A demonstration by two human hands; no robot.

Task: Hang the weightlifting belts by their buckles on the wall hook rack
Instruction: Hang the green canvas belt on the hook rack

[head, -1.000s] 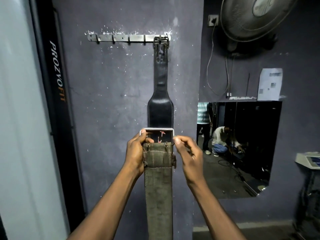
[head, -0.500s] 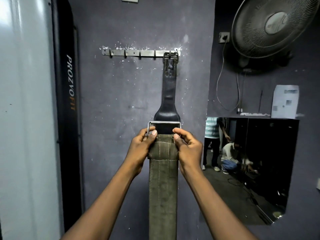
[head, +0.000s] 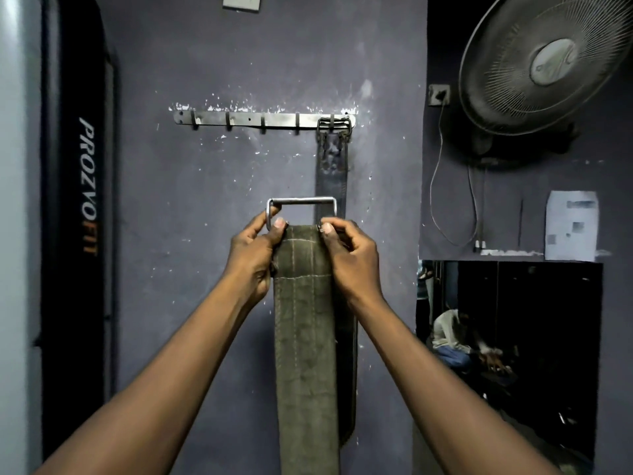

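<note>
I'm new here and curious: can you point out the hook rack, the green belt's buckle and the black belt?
hook rack (head: 246,118), head view, bare bar.
buckle (head: 301,200), head view, top bar.
black belt (head: 331,173), head view, upper strap.

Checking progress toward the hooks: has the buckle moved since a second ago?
Yes. The buckle has risen closer to the rack and shifted left of the hanging belt.

Two belts — olive belt, black belt — one hook rack, one fan.
</note>
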